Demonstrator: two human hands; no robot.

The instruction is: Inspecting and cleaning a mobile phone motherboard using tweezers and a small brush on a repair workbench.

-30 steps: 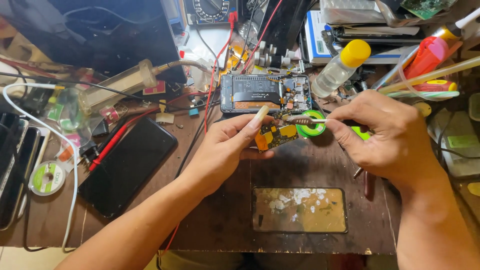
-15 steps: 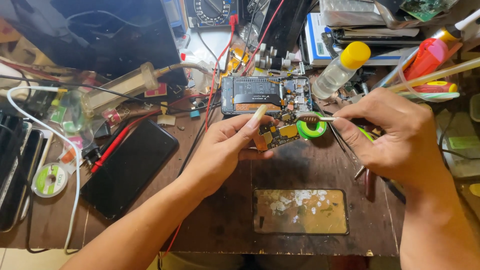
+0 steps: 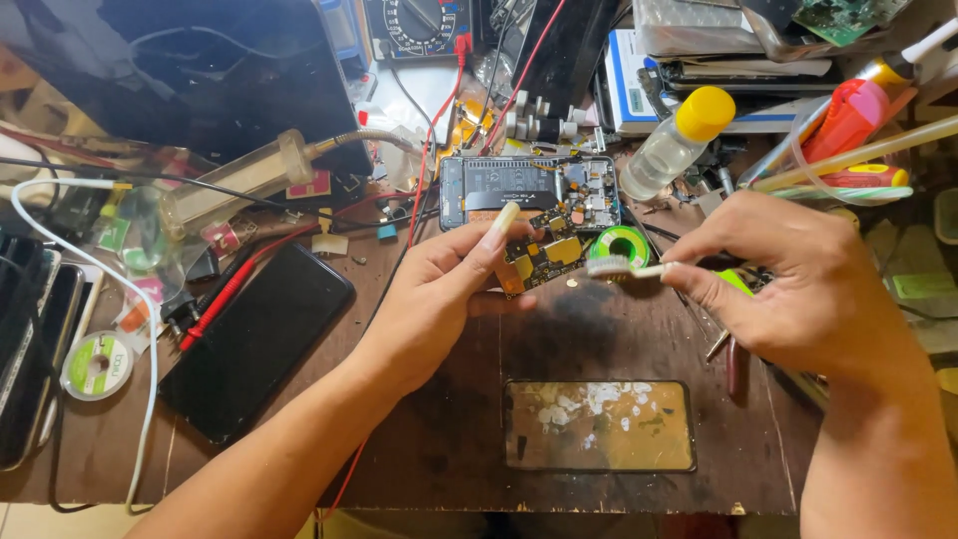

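My left hand [image 3: 439, 289] pinches a small phone circuit board [image 3: 544, 258] with yellow and dark patches, holding it above the wooden bench. My right hand [image 3: 798, 289] grips a small brush [image 3: 624, 268]; its pale bristle head sits just to the right of the board. Right behind the board lies an opened phone [image 3: 529, 190] with its insides showing. A green spool [image 3: 621, 243] rests behind the brush head.
A black phone [image 3: 254, 339] lies face down at left. A glass panel [image 3: 599, 424] with white specks lies near the front edge. A yellow-capped bottle [image 3: 679, 140], a multimeter [image 3: 414, 25] with red leads, cables and tools crowd the back.
The brush head has drawn back a little to the right, off the board. My left hand keeps the board in about the same place.
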